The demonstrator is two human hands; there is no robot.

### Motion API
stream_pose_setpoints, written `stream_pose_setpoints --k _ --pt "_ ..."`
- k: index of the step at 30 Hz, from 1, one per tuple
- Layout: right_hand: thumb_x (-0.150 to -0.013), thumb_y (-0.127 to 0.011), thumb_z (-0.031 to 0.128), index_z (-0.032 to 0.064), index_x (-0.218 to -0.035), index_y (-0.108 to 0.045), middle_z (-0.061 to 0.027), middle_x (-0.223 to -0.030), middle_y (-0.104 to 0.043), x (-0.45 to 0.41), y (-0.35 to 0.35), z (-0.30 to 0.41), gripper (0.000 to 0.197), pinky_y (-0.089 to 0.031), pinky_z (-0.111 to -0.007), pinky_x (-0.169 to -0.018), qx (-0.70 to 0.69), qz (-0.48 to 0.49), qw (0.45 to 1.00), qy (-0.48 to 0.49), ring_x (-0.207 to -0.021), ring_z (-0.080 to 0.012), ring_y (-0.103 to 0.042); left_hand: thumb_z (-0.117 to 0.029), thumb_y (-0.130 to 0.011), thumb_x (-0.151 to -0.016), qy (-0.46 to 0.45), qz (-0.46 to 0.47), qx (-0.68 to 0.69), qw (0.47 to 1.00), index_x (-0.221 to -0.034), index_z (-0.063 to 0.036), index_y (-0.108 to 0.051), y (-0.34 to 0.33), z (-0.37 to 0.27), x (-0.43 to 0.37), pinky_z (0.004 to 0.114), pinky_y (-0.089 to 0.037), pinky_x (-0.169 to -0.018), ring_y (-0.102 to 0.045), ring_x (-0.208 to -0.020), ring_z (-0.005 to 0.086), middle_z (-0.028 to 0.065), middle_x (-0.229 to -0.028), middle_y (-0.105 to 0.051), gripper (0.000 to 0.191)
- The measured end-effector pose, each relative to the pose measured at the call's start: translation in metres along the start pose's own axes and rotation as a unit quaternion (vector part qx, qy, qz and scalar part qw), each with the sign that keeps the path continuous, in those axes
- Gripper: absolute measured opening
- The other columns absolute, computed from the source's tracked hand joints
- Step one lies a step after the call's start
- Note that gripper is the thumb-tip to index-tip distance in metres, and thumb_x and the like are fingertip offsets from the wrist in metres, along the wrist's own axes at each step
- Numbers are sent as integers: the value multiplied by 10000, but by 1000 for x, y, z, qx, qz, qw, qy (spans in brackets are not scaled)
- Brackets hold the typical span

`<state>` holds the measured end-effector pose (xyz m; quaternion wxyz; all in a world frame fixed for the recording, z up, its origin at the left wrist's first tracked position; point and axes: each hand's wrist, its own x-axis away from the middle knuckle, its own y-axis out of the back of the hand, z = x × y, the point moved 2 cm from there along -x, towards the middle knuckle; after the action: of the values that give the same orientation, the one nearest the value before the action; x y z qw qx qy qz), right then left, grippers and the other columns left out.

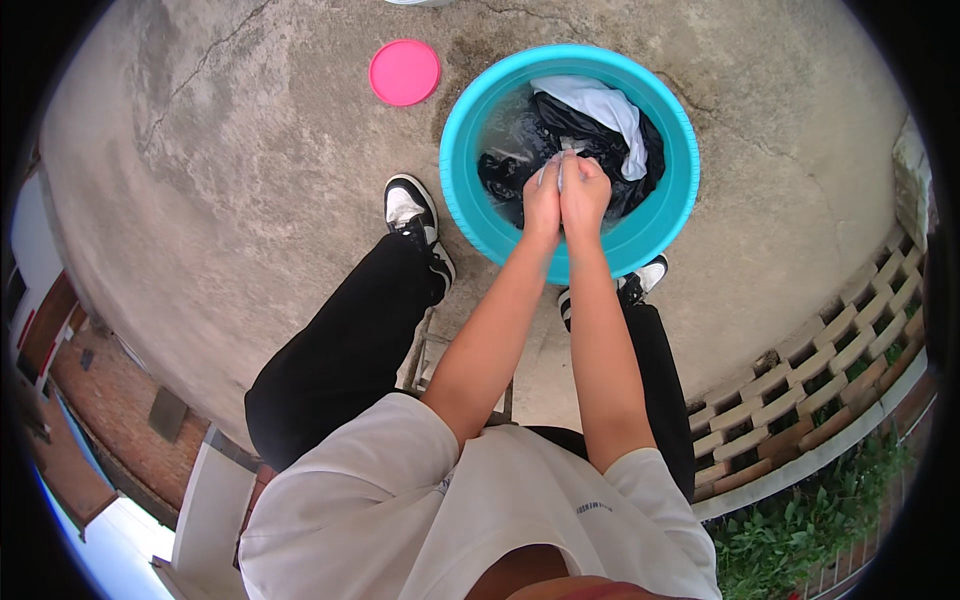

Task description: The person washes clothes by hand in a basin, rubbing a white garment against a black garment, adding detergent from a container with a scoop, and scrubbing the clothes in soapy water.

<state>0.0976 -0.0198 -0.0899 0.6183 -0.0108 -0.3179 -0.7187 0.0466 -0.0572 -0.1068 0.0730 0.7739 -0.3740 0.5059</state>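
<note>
A round turquoise plastic basin (456, 161) stands on the concrete floor between my feet. It holds murky water (504, 124) with dark wet fabric (555, 120) and a white cloth (596, 101) draped over its upper right part. My left hand (542, 193) and my right hand (585, 187) are pressed together above the near side of the water. Both are closed on a small piece of light wet fabric, mostly hidden between the fingers. Dark cloth lies just beneath them.
A pink round plastic lid (405, 72) lies on the floor left of the basin. The rim of a pale container (420, 1) shows at the top edge. My shoes (411, 204) flank the basin. A perforated brick wall (810, 382) curves along the lower right.
</note>
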Motion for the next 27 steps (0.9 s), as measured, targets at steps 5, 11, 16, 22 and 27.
stream_pose_setpoints --k 5,11,16,22,27 --pt "-857 -534 357 -41 -630 -606 -188 -531 -560 -10 2 -6 464 -435 -399 -566 75 -13 991 -109 -510 -292 -563 -287 -514 -898 -114 -36 -204 972 -563 9 -530 2 -1 -25 321 -345 -460 -450 -474 115 54 -498 -515 447" --pt "-876 -462 343 -52 -613 -591 -215 -545 -554 -50 14 -14 492 -404 -465 -537 125 -9 990 -66 -493 -366 -547 -285 -498 -880 -110 -61 -293 948 -617 58 -534 -26 -5 -16 393 -395 -523 -499 -475 217 190 -504 -495 433" --pt "-862 -474 358 -5 -641 -626 -230 -592 -562 -70 2 1 451 -455 -445 -595 184 47 980 -57 -587 -396 -581 -284 -455 -890 -76 -71 -281 954 -639 92 -565 -25 -1 -7 420 -416 -560 -569 -552 326 227 -589 -580 465" --pt "-834 -491 349 45 -690 -666 -210 -689 -614 -64 1 -3 380 -487 -457 -656 269 15 961 -58 -676 -393 -611 -452 -346 -948 -21 -63 -264 962 -783 82 -621 -14 -7 0 412 -445 -727 -619 -773 268 210 -785 -638 623" --pt "-879 -542 324 -2 -656 -592 -38 -528 -499 -82 30 -25 398 -368 -309 -511 -13 53 995 -80 -499 -141 -449 -396 -421 -953 69 167 170 969 -1203 -76 -460 -4 -19 -10 399 -469 -847 -561 -1042 192 68 -1169 -548 408"
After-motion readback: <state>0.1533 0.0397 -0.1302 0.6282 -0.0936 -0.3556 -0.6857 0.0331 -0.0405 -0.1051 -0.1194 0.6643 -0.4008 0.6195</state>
